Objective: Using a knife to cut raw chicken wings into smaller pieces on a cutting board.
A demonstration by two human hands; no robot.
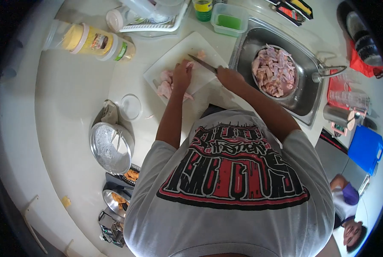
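On the white cutting board (207,72), my left hand (182,76) holds down a piece of raw chicken (189,65). My right hand (230,78) grips a kitchen knife (205,64) by its handle, its blade pointing up and left over the board beside my left fingers. More raw chicken pieces (165,88) lie at the board's left corner, partly hidden by my left hand and forearm. A small piece of chicken (201,55) rests beyond the blade tip. To the right, a round bowl of raw chicken wings (274,71) sits in the steel sink (307,107).
Behind the board stand a dish rack (149,27), a green-liquid tub (229,22) and a bottle (203,11). Large plastic jars (92,41) lie left. Nearer are a clear lid (131,107) and a metal bowl with tongs (109,151). A faucet (320,75) overhangs the sink; another person (347,205) is at right.
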